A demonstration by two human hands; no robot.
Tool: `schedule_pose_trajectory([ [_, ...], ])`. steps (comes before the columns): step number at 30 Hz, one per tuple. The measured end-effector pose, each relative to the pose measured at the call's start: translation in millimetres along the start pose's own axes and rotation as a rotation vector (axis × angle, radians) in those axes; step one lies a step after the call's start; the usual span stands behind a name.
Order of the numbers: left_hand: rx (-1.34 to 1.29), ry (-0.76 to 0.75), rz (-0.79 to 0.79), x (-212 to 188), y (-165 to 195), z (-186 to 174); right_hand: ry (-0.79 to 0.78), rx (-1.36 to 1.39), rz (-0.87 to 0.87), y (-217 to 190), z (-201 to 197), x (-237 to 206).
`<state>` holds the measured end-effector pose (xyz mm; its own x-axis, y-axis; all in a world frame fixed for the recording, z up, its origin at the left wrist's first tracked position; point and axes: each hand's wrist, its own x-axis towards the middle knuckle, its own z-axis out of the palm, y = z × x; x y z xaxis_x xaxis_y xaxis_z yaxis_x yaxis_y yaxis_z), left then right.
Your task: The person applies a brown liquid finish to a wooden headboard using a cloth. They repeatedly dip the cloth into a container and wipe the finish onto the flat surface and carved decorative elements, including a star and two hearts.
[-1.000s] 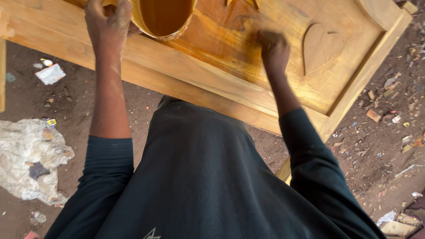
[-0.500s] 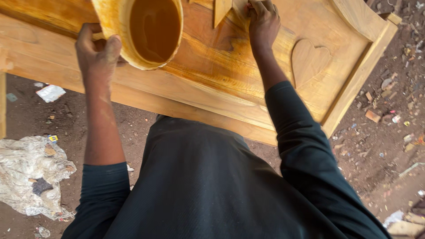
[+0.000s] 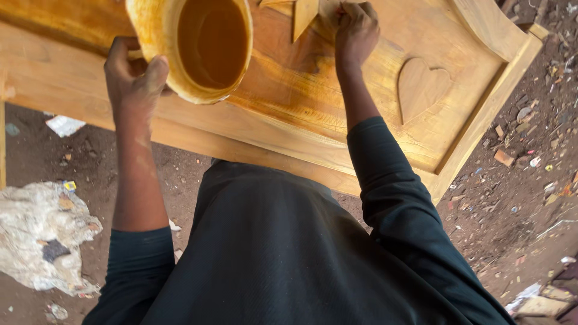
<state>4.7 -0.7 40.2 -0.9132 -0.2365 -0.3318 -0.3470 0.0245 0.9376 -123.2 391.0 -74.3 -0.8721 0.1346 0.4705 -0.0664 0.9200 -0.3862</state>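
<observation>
Left hand [image 3: 133,75] is gripping the stain-filled tub [image 3: 192,45] close by for reach, while right hand [image 3: 356,30], fingers curled on something unclear, is rubbing the carved wooden panel [image 3: 373,120].

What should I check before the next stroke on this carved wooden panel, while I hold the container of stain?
1. Left hand grips the stained container at its rim: ok.
2. Container holds brown liquid, level below the rim: ok.
3. Container tilted toward the camera, spill risk: cannot tell.
4. Right hand pressed on the wooden panel beside the star carving: ok.
5. What the right hand holds: cannot tell.
6. Heart carving coated evenly: not ok, it looks paler.
</observation>
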Motion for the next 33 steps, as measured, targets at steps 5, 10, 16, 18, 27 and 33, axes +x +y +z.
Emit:
schedule_pose_trajectory([
  [5, -0.030, -0.022, 0.024, -8, 11, 1, 0.022, 0.124, -0.029, 21, -35, 6],
  [10, -0.024, 0.022, -0.001, -8, 8, -3, -0.009, 0.079, 0.274, 36, -34, 9],
  [16, 0.003, -0.007, 0.037, -5, 13, -7, 0.131, 0.100, 0.016, -15, 6, 3],
  [18, 0.000, -0.016, 0.061, -4, 11, -3, -0.125, 0.013, 0.368, -19, 7, 10],
  [27, 0.059, 0.007, 0.056, -5, 4, -4, -0.374, 0.320, -0.351, 34, -52, 1],
  [33, 0.017, 0.000, 0.053, -9, 7, -4, -0.183, 0.164, -0.285, 25, -18, 4],
])
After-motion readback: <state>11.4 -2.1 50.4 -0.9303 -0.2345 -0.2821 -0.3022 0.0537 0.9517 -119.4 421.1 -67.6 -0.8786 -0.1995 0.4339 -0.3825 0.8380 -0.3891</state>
